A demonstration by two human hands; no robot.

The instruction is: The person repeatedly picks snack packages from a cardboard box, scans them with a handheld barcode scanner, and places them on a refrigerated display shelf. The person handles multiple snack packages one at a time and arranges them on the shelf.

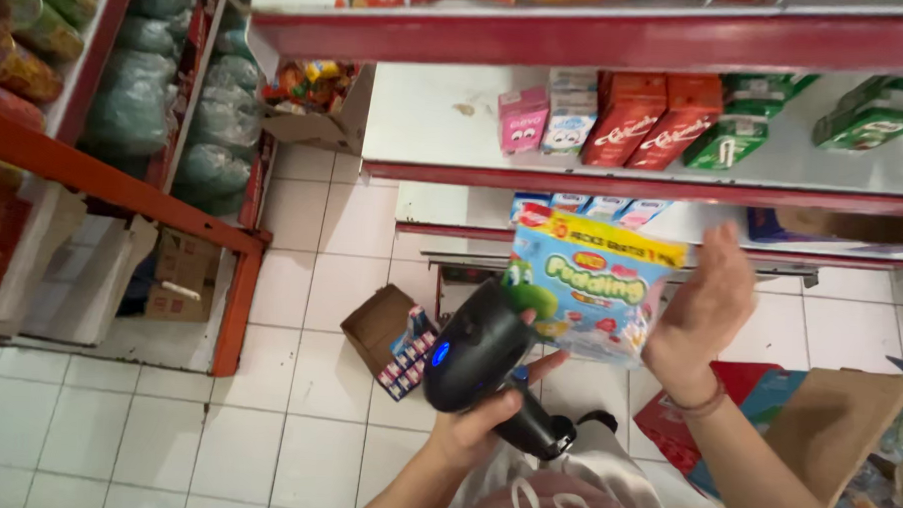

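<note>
I logged the left hand (486, 415) wrapped around the grip of a black handheld scanner (483, 360), fingers curled shut on it, a small blue light showing on the scanner's top. Its head sat just beside the lower left corner of a light-blue snack pack (590, 299) with a yellow band across the top. The right hand (705, 313) held that pack from its right edge, palm flat against it and fingers extended upward, slightly blurred; I could not tell where the thumb lay behind the pack. The pack was held up in the air in front of the lower red-edged shelves (624, 180), below a row of pink, red and green drink cartons (626, 120). An open brown cardboard box (389, 337) of small packets stood on the white tiled floor (296, 409) to the left of the scanner.
</note>
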